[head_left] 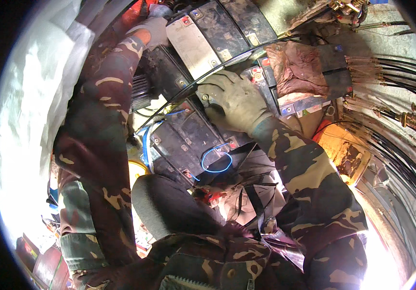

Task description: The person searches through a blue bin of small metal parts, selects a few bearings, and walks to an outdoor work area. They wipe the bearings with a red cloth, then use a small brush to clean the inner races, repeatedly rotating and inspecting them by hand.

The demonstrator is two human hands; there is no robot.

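Note:
My left hand (153, 33), in a grey work glove, reaches beside the black-and-grey battery block (217, 34) at the top. Its fingers are mostly hidden behind the block's corner. My right hand (237, 99), in a dusty grey-green glove, lies over dark batteries in the middle, fingers bent and thumb apart, next to a bolt terminal. A black cable (183, 91) runs past its fingertips. Nearer to me is another dark battery block (186, 137), with a blue wire loop (216, 160) on it. Right of my hand, a crumpled brown cloth (297, 70) covers part of another battery.
Bundles of black cables with brass-coloured spring ends (411, 121) line the right side. A dirty yellow container (345, 150) stands below them. White sheeting (38, 96) hangs on the left. My knee (169, 208) is close to the near batteries, beside a pale bag (241, 205).

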